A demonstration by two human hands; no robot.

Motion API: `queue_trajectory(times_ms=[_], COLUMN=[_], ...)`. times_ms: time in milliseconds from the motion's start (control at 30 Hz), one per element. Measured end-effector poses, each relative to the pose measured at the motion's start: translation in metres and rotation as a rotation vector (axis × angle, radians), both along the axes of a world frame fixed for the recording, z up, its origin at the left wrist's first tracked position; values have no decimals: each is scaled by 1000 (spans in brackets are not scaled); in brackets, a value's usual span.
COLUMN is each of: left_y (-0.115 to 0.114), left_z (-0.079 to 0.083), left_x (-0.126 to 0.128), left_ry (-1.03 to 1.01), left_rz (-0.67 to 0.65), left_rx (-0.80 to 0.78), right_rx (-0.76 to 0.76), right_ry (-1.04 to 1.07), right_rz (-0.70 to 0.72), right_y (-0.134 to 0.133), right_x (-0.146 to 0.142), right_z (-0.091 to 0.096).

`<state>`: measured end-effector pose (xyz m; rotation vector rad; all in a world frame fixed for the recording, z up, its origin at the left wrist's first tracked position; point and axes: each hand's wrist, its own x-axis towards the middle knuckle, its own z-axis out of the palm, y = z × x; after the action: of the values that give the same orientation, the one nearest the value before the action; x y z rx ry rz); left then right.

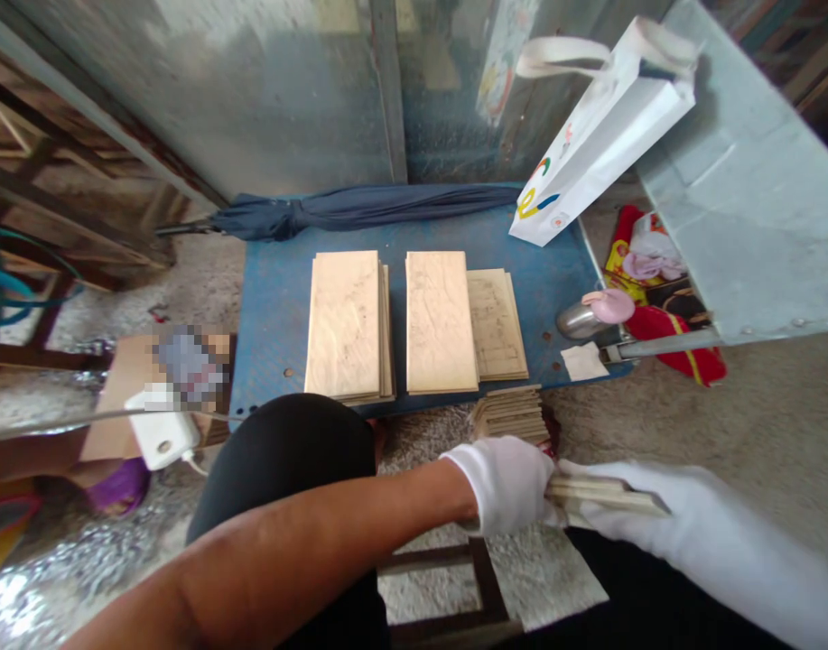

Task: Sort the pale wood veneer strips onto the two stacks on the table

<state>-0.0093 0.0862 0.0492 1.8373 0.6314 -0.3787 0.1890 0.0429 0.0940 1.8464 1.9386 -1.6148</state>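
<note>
My left hand (512, 483) wears a white glove and is closed round one end of a thin stack of wooden boards (607, 495). My right hand (647, 510), also gloved in white, grips the same stack from underneath and the side. A further pile of boards (512, 413) stands on the floor just beyond my hands. On the low blue table (271, 307) lie three stacks: a left stack (346, 323), a middle stack (441, 320) and a lower right stack (498, 323).
A folded dark umbrella (359, 209) lies along the table's far edge. A white paper bag (600, 135) leans at the back right. A steel flask with pink lid (593, 314), cloth items (647, 262), a cardboard box (139, 397) and a white charger (162, 431) surround the table.
</note>
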Motion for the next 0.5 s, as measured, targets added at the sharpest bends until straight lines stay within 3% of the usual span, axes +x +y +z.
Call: queue_trajectory(times_ms=[67, 100, 200, 300, 500], left_y=[12, 18, 33, 42, 41], left_z=[6, 7, 9, 11, 15], left_x=[-7, -11, -26, -36, -37], left_ry=[69, 125, 252, 236, 195], left_rz=[-188, -222, -80, -13, -13], left_rx=[136, 201, 363, 363, 338], right_rx=[23, 35, 60, -3, -231], right_ry=[-41, -94, -340, -516, -588], right_rz=[101, 170, 383, 563, 659], right_y=[-9, -13, -23, -32, -39], right_x=[-8, -12, -25, -37, -49], right_z=[-3, -7, -32, -67, -121])
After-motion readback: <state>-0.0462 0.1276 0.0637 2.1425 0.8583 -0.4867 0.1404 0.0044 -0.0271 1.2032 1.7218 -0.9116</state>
